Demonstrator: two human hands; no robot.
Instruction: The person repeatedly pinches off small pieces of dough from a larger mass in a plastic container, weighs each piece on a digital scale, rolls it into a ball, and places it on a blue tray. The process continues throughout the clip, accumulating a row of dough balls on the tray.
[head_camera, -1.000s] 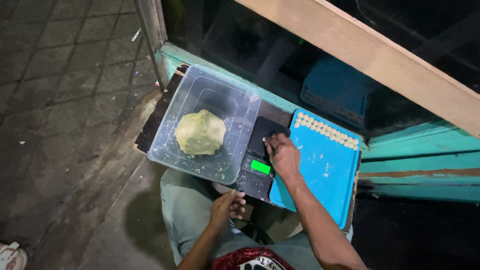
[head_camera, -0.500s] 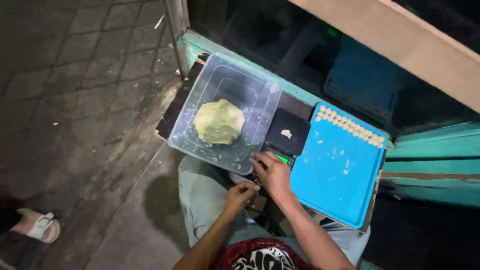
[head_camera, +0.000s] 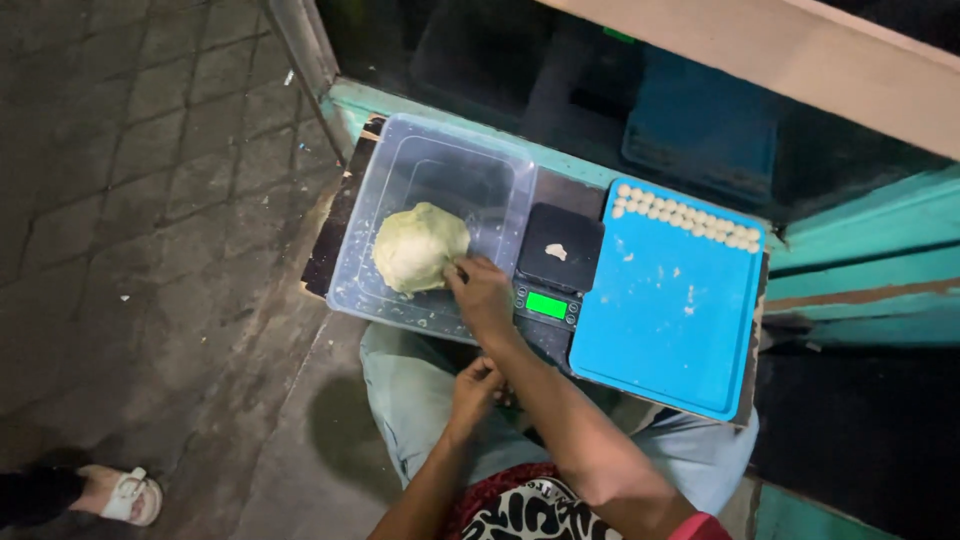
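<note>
A pale green dough lump (head_camera: 415, 245) lies in a clear plastic tub (head_camera: 400, 160) on a dark board across my lap. My right hand (head_camera: 482, 295) reaches into the tub and its fingertips pinch the lump's right edge. To the right stands a small black scale (head_camera: 575, 235) with a lit green display (head_camera: 547, 305); a small dough piece (head_camera: 556, 251) rests on its platform. A blue tray (head_camera: 660, 320) beside the scale carries a row of several small dough balls (head_camera: 685, 217) along its far edge. My left hand (head_camera: 475, 385) is curled over my lap, below the board.
A teal-painted cabinet with a glass front (head_camera: 850, 230) stands just behind the board. A metal post (head_camera: 300, 50) rises at the far left corner. Paved ground lies to the left, where another person's sandalled foot (head_camera: 120, 495) shows at the bottom edge.
My right hand left the small dough piece on the scale, drew back past the display, then moved left into the tub onto the dough lump. The left hand stayed by my lap.
</note>
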